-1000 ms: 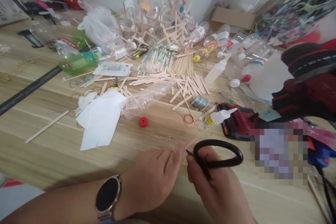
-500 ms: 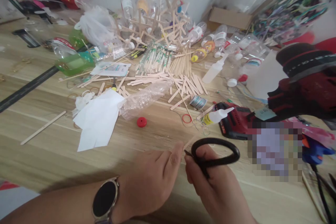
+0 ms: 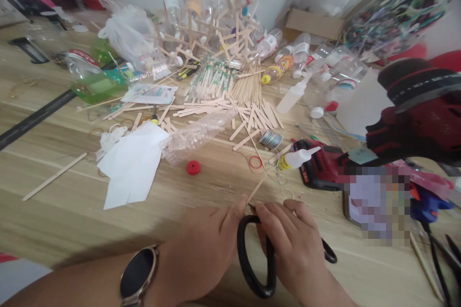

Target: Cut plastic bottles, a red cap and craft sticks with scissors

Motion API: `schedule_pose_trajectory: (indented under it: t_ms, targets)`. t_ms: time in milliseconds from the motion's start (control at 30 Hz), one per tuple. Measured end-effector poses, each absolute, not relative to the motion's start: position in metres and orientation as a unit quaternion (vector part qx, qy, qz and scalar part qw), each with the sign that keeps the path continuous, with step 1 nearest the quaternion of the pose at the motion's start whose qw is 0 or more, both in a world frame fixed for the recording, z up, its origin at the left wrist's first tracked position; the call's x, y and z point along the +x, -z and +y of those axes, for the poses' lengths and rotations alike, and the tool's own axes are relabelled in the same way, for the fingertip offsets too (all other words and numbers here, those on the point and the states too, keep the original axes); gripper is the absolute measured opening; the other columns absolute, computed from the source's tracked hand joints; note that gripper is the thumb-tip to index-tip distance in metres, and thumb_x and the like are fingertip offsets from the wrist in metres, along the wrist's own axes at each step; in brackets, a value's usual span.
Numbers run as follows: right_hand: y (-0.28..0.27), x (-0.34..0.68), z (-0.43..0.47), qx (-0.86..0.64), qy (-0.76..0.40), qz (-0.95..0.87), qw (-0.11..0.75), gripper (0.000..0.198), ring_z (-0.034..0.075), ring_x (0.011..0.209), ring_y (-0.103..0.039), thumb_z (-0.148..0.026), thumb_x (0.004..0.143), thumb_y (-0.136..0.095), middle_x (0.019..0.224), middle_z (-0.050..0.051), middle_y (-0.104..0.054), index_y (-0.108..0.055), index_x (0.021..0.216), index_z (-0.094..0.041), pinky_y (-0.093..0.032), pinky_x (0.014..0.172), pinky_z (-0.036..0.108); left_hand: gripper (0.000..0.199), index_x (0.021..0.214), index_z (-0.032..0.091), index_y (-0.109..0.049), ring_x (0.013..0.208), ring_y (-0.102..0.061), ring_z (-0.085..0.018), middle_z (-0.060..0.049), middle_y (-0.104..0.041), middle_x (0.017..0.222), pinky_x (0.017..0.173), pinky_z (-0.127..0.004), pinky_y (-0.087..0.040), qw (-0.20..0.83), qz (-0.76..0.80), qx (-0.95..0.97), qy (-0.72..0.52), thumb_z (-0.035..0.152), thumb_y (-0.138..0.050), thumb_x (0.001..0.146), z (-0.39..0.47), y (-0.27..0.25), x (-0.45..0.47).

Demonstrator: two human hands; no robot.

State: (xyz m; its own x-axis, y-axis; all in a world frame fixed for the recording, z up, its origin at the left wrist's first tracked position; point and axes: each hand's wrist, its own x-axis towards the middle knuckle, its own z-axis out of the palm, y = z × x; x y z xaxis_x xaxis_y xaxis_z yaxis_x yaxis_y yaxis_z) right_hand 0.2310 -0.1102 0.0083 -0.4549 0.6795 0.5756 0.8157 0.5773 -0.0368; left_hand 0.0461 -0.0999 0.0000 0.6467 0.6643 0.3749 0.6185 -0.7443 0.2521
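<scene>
My left hand (image 3: 205, 244), with a watch on its wrist, is closed in a pinch on a thin wooden stick (image 3: 258, 187). One end of the stick juts out beyond my fingertips. Close by on the right, my right hand (image 3: 293, 235) grips black-handled scissors (image 3: 240, 254), its fingers wrapped around their middle. A handle loop shows on either side of that hand, and a dark tip points at the stick near my left fingertips. Most of the blades are hidden under my fingers. Ahead of my hands lies a red bottle cap (image 3: 193, 168).
Cut white paper (image 3: 131, 168) and a crumpled clear plastic bottle (image 3: 200, 136) lie ahead. Behind them are piled craft sticks (image 3: 205, 107) and bottles. A glue bottle (image 3: 297, 158), a thread spool (image 3: 271, 139) and a red power tool (image 3: 414, 129) are to the right.
My right hand has turned over the scissors, its fingers now covering their middle, and the handle loop has swung down toward me. The stick now shows more clearly beyond my left fingertips.
</scene>
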Motion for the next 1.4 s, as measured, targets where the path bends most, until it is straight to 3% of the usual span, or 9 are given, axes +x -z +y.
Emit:
schedule_pose_trajectory:
  t_ms: [200, 400, 567, 767, 933, 1067, 1200, 1400]
  targets:
    - [-0.008, 0.226, -0.117, -0.525, -0.078, -0.77, 0.353, 0.014, 0.012, 0.052, -0.057, -0.013, 0.096, -0.049, 0.064, -0.004, -0.06, -0.052, 0.086, -0.023, -0.044, 0.049, 0.022, 0.04, 0.134, -0.001, -0.046, 0.061, -0.065, -0.018, -0.007, -0.073, 0.079, 0.055, -0.03, -0.049, -0.025, 0.325, 0.914, -0.241, 0.01, -0.029, 0.1, -0.099, -0.004, 0.046]
    - [-0.012, 0.219, -0.128, -0.604, -0.236, -0.666, 0.369, 0.026, 0.011, 0.047, -0.049, -0.028, 0.098, -0.053, 0.057, -0.004, -0.052, -0.048, 0.073, -0.023, -0.037, 0.043, 0.022, 0.039, 0.134, -0.004, -0.044, 0.065, -0.066, -0.018, -0.009, -0.075, 0.084, 0.057, -0.031, -0.049, -0.021, 0.318, 0.915, -0.245, 0.01, -0.03, 0.101, -0.1, -0.002, 0.048]
    - [-0.021, 0.216, -0.129, -0.609, -0.378, -0.59, 0.372, 0.036, 0.012, 0.049, -0.045, -0.045, 0.099, -0.049, 0.055, -0.003, -0.051, -0.045, 0.07, -0.023, -0.037, 0.045, 0.023, 0.039, 0.132, -0.004, -0.045, 0.068, -0.068, -0.018, -0.012, -0.076, 0.09, 0.059, -0.03, -0.05, -0.027, 0.308, 0.917, -0.251, 0.01, -0.026, 0.102, -0.099, -0.005, 0.049]
    - [-0.028, 0.218, -0.127, -0.612, -0.559, -0.452, 0.329, 0.047, 0.007, 0.044, -0.028, -0.066, 0.093, -0.05, 0.054, -0.007, -0.043, -0.045, 0.076, -0.022, -0.018, 0.039, 0.021, 0.04, 0.133, -0.005, -0.044, 0.068, -0.068, -0.019, -0.014, -0.077, 0.093, 0.057, -0.031, -0.053, -0.022, 0.291, 0.921, -0.259, 0.011, -0.024, 0.102, -0.096, -0.003, 0.048]
    - [-0.031, 0.22, -0.123, -0.525, -0.672, -0.386, 0.351, 0.049, 0.004, 0.04, -0.018, -0.068, 0.088, -0.058, 0.048, -0.011, -0.038, -0.045, 0.081, -0.022, -0.015, 0.038, 0.018, 0.041, 0.132, -0.005, -0.044, 0.067, -0.069, -0.017, -0.014, -0.077, 0.091, 0.06, -0.029, -0.055, -0.013, 0.283, 0.918, -0.276, 0.012, -0.02, 0.103, -0.093, -0.002, 0.049]
    - [-0.027, 0.227, -0.119, -0.491, -0.736, -0.321, 0.337, 0.042, 0.004, 0.039, -0.015, -0.06, 0.088, -0.063, 0.045, -0.011, -0.038, -0.05, 0.084, -0.021, -0.01, 0.039, 0.02, 0.042, 0.136, -0.003, -0.041, 0.07, -0.068, -0.017, -0.012, -0.076, 0.088, 0.062, -0.029, -0.055, 0.001, 0.275, 0.922, -0.273, 0.013, -0.021, 0.103, -0.091, -0.003, 0.048]
    - [-0.024, 0.233, -0.117, -0.42, -0.79, -0.305, 0.327, 0.047, 0.004, 0.037, -0.016, -0.059, 0.088, -0.063, 0.038, -0.012, -0.029, -0.043, 0.067, -0.021, -0.012, 0.041, 0.022, 0.044, 0.144, -0.003, -0.032, 0.076, -0.069, -0.018, -0.011, -0.074, 0.091, 0.067, -0.03, -0.056, 0.022, 0.264, 0.928, -0.262, 0.013, -0.022, 0.104, -0.089, -0.002, 0.047]
    - [-0.033, 0.22, -0.123, -0.574, -0.644, -0.371, 0.344, 0.046, 0.004, 0.038, -0.023, -0.066, 0.087, -0.059, 0.049, -0.01, -0.043, -0.048, 0.081, -0.021, -0.015, 0.038, 0.019, 0.05, 0.15, 0.0, -0.024, 0.08, -0.069, -0.02, -0.013, -0.075, 0.099, 0.071, -0.032, -0.057, 0.04, 0.287, 0.922, -0.257, 0.015, -0.02, 0.103, -0.091, 0.0, 0.049]
